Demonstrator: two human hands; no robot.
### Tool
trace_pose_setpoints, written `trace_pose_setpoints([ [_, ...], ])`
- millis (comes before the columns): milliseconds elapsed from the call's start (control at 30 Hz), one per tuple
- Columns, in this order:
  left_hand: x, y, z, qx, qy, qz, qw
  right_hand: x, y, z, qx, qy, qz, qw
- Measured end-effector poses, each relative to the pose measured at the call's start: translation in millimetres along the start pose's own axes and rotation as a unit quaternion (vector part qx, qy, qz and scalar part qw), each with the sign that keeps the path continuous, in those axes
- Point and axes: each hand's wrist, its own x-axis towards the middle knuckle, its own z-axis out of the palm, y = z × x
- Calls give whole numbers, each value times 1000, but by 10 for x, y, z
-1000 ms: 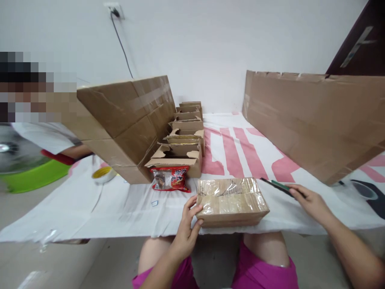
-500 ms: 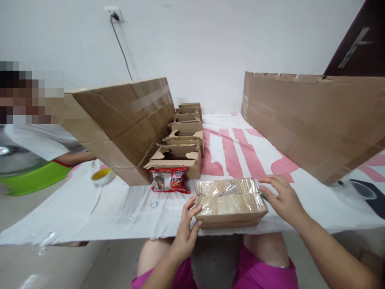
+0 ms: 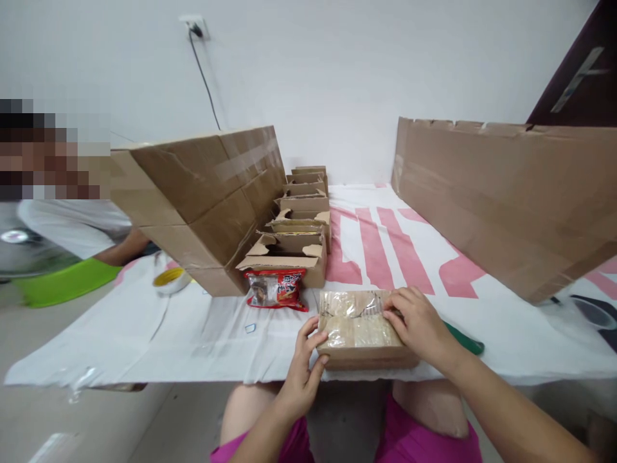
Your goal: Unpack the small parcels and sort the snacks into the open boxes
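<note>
A small cardboard box (image 3: pixel 359 331), with clear shiny tape across its top, lies at the table's near edge. My left hand (image 3: pixel 306 366) grips its left end, fingers on top and thumb low on the front side. Over the right part of the top is my right hand (image 3: pixel 419 321), closed, its thumb and fingertips brought together at the taped seam. Whether they pinch anything is hidden. A dark green, smooth object (image 3: pixel 465 337) lies right of the box, partly behind my right wrist. Left of the box's far side sits a red and clear snack packet (image 3: pixel 276 289).
Several open cardboard boxes (image 3: pixel 289 262) stand in a row behind the packet. A tall cardboard wall (image 3: pixel 207 193) flanks them, and a cardboard panel (image 3: pixel 501 199) stands right. A tape roll (image 3: pixel 171 281) lies left. Beyond, a person's arm (image 3: pixel 128 247) is near a green basin (image 3: pixel 72 283).
My right hand has moved left from beside the box onto its top, uncovering more of the green object. My left hand keeps its grip. The view has shifted slightly.
</note>
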Motion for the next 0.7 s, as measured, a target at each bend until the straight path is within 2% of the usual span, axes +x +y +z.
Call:
trace_pose_setpoints([
  [133,-7,-16,2,-5,-1,-2,1000,-14,14,19,24,26,-17,999],
  [467,22,11,0,-6,2,3,1000,-29,1,-35,69,2,-111,991],
  [700,24,14,4,-9,8,10,1000,-41,-18,-43,76,2,-89,993],
])
